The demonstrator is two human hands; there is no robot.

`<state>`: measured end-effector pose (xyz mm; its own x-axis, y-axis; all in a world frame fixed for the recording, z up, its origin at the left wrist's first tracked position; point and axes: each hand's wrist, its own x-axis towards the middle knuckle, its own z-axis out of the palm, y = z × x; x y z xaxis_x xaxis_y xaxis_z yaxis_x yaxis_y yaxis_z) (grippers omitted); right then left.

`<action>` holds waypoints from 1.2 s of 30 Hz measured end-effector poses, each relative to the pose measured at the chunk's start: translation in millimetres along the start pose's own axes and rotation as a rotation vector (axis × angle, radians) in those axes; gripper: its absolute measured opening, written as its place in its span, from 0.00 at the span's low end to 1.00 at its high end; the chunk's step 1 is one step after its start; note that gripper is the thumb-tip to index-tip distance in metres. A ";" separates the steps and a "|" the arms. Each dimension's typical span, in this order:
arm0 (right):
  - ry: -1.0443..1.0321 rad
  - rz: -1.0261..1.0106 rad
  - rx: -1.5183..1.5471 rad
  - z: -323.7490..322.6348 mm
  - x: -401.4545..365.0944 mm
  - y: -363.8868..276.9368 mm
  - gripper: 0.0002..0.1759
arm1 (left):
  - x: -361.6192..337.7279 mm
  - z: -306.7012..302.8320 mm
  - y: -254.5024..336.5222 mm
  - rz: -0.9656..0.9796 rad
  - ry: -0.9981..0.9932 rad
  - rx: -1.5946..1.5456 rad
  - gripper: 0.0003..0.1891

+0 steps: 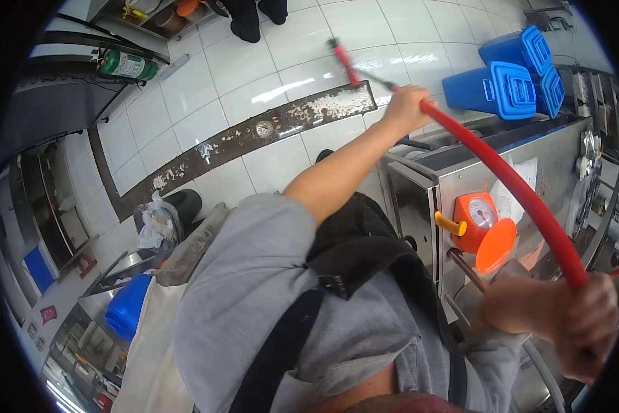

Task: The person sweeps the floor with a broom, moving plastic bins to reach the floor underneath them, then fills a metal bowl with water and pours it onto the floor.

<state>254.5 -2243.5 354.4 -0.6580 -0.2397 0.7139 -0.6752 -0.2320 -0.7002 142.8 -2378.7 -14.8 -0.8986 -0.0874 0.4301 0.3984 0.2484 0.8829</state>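
Observation:
A long red pole (512,179) crosses the right side of the head view and looks curved through the lens. My left hand (407,109) is wrapped round it near its far end. Lower right, my right hand (586,327), somewhat blurred, grips the near end. Beyond my left hand the pole turns dark and meets a blurred red crosspiece (346,62) with a black tip, over the tiled floor (254,65). What that head is, I cannot tell. An orange scale (471,220) with a dial sits to the right, below the pole.
Blue lidded bins (492,89) stand at the upper right beside a steel counter (454,182). A worn dark floor strip (230,141) holds a round drain. Another person's feet (246,24) show at the top. A green cylinder (128,65) and blue container (127,306) are left.

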 end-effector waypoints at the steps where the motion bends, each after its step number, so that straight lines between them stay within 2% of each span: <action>1: 0.042 0.000 -0.159 15.4 -14.3 17.8 0.17 | 3.8 23.3 -24.4 -0.003 -0.016 -0.028 0.16; 2: 0.013 0.004 -0.177 21.8 -27.2 38.3 0.18 | 8.4 37.5 -37.9 -0.039 -0.066 -0.027 0.16; 5: 0.098 0.064 -0.304 24.9 -57.6 76.8 0.20 | 0.0 66.8 -70.6 -0.014 -0.105 0.047 0.16; 7: 0.161 0.081 -0.239 11.1 -66.8 75.5 0.20 | -21.2 70.9 -76.7 -0.025 -0.266 0.165 0.17; 9: 0.203 0.109 -0.149 -8.5 -72.4 56.7 0.20 | -43.3 50.5 -61.6 -0.012 -0.297 0.156 0.18; 10: 0.182 0.130 -0.078 -16.7 -76.2 47.1 0.20 | -55.6 37.9 -49.2 -0.044 -0.294 0.151 0.18; 12: 0.265 0.199 -0.047 -20.8 -90.6 34.1 0.20 | -84.4 15.2 -46.0 -0.154 -0.402 0.150 0.19; 13: 0.276 0.193 -0.058 -19.7 -98.4 24.5 0.20 | -93.1 3.7 -41.7 -0.131 -0.399 0.185 0.19; 16: 0.214 0.121 -0.020 -12.6 -120.1 -6.2 0.20 | -111.1 -12.3 -7.7 -0.030 -0.228 0.174 0.18; 19: 0.052 0.039 0.107 -7.2 -131.9 -68.2 0.21 | -126.4 -15.1 44.4 -0.009 -0.154 0.182 0.18; 22: 0.017 0.001 0.103 -7.5 -162.3 -124.6 0.21 | -153.8 -6.2 87.1 0.037 -0.231 0.146 0.18; 23: 0.093 -0.015 0.082 -6.1 -181.3 -141.1 0.21 | -166.8 -2.4 97.3 0.056 -0.243 0.143 0.18; 25: 0.186 -0.009 -0.037 -2.6 -220.1 -171.4 0.20 | -202.2 8.5 111.7 0.079 -0.438 0.147 0.17; 27: 0.135 -0.030 -0.134 -11.6 -262.1 -192.4 0.19 | -245.8 29.6 115.2 0.090 -0.600 0.090 0.18; 29: 0.252 0.003 -0.235 -14.7 -308.5 -218.9 0.19 | -289.9 53.3 121.2 0.121 -0.806 0.105 0.20; 30: 0.363 -0.039 -0.180 -18.2 -336.7 -239.9 0.20 | -312.4 67.6 132.5 0.162 -0.872 0.064 0.21; 32: 0.669 -0.043 -0.353 -16.4 -392.0 -290.2 0.19 | -350.4 99.9 166.7 0.187 -1.076 0.078 0.21; 33: 0.733 -0.076 -0.452 -11.3 -418.1 -316.4 0.19 | -371.0 118.3 173.6 0.180 -1.274 0.151 0.16; 35: 0.984 -0.078 -0.583 -2.1 -460.9 -360.7 0.16 | -413.7 148.6 201.8 0.190 -1.605 0.107 0.13; 36: 1.014 -0.118 -0.647 -0.4 -484.3 -380.6 0.16 | -440.3 165.4 210.7 0.195 -1.760 0.086 0.12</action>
<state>830.0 -2038.8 275.2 -0.3479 0.6671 0.6587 -0.5996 0.3818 -0.7033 591.9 -2128.3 -49.3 0.0171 0.9741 -0.2253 0.5554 0.1781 0.8123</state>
